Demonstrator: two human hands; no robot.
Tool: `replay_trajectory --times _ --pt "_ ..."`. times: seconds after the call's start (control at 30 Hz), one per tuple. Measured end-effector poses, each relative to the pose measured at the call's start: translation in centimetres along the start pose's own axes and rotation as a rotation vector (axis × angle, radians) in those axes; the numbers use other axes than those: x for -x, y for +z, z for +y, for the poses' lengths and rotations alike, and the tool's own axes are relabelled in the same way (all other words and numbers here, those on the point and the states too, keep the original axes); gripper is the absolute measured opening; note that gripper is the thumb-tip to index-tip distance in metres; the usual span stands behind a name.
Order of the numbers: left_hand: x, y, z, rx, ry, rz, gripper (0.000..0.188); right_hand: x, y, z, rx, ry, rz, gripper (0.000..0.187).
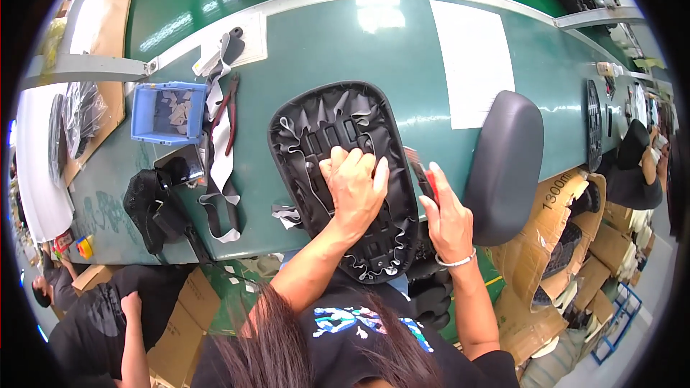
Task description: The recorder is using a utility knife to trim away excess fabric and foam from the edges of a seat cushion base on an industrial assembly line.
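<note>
A black padded cushion (334,248) lies underside up before me, its gathered cover edge folded in around a ribbed plastic base. My left hand (353,190) is closed over the middle of that base, fingers curled and thumb raised. Whatever its fingers hold, if anything, is hidden. Just right of the cushion, my right hand (449,223) grips a red-handled hand tool (424,176) with a flat dark end; its exact kind does not show. A finished-looking smooth black cushion (505,165) rests to the right, top side up.
On the left are a blue bin (136,118) of small pale pieces, red-handled pliers (231,115), fabric strips (223,162) and a black pouch (147,208). White paper (471,57) lies at the far right. A cardboard box (528,259) of black parts stands right. Another person (108,316) sits left.
</note>
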State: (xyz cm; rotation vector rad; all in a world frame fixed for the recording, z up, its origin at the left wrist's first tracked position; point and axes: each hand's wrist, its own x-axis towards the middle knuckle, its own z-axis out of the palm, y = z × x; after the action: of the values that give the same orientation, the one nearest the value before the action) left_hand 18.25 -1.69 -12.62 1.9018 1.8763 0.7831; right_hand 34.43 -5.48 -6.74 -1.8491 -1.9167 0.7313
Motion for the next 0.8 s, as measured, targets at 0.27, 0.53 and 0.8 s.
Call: replay_trajectory --times 0.27,0.53,0.8 --pt "-1.2 -1.2 -0.6 0.391 -0.156 -0.217 0.029 -0.6 0.2 -0.9 0.277 -0.049 -0.234 0.056" --pt "-1.7 -2.5 0.0 1.181 -0.743 -0.631 0.019 3.3 -1.0 0.2 0.318 -0.007 -0.290 0.053" --pt "-4.9 -3.8 -0.9 1.456 -1.241 -0.627 0.018 9.4 -0.3 0.6 0.174 0.101 -0.227 0.058"
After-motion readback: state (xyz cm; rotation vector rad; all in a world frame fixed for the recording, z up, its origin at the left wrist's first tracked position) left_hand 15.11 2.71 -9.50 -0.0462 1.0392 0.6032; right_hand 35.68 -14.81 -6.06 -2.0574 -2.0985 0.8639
